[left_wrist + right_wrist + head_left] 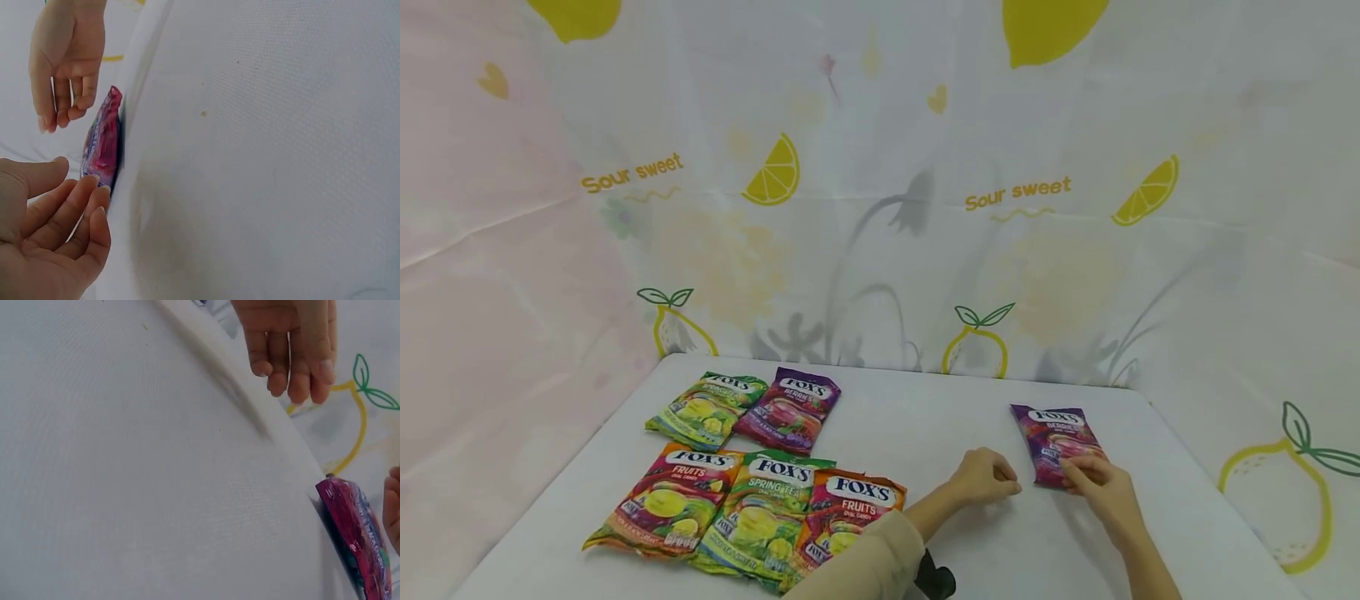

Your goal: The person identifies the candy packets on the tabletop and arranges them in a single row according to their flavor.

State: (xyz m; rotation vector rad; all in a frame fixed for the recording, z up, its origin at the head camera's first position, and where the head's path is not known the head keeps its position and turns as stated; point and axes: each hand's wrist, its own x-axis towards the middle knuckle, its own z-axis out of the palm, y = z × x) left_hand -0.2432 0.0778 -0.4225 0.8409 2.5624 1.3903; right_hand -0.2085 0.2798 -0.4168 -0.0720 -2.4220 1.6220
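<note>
One glossy purple plastic candy bag (1052, 437), labelled FOX'S BERRIES, lies at the right of the white table (940, 417). Bare right hand (1105, 490) appears over its lower right corner in the head view, fingers loosely bent; the left wrist view shows a gap between fingertips and bag, the hand gripping nothing. Bare left hand (981, 477), in a beige sleeve (865, 562), is left of that bag, fingers loosely curled, holding nothing. Five further bags lie at the left. Back row: a green and yellow plastic bag (709, 411), FOX'S SPRING TEA; a second purple plastic bag (790, 412), FOX'S BERRIES. Front row: a red and orange plastic bag (666, 500), FOX'S FRUITS OVAL CANDY; a light green plastic bag (767, 512), FOX'S SPRING TEA; a second red and orange plastic bag (838, 518), FOX'S FRUITS, partly behind the sleeve. Printed fronts conceal all contents. White fabric backdrop (880, 150), lemon-printed, reads "Sour sweet" twice. The left wrist view alone shows a small brown speck (204, 114) on the table.
</note>
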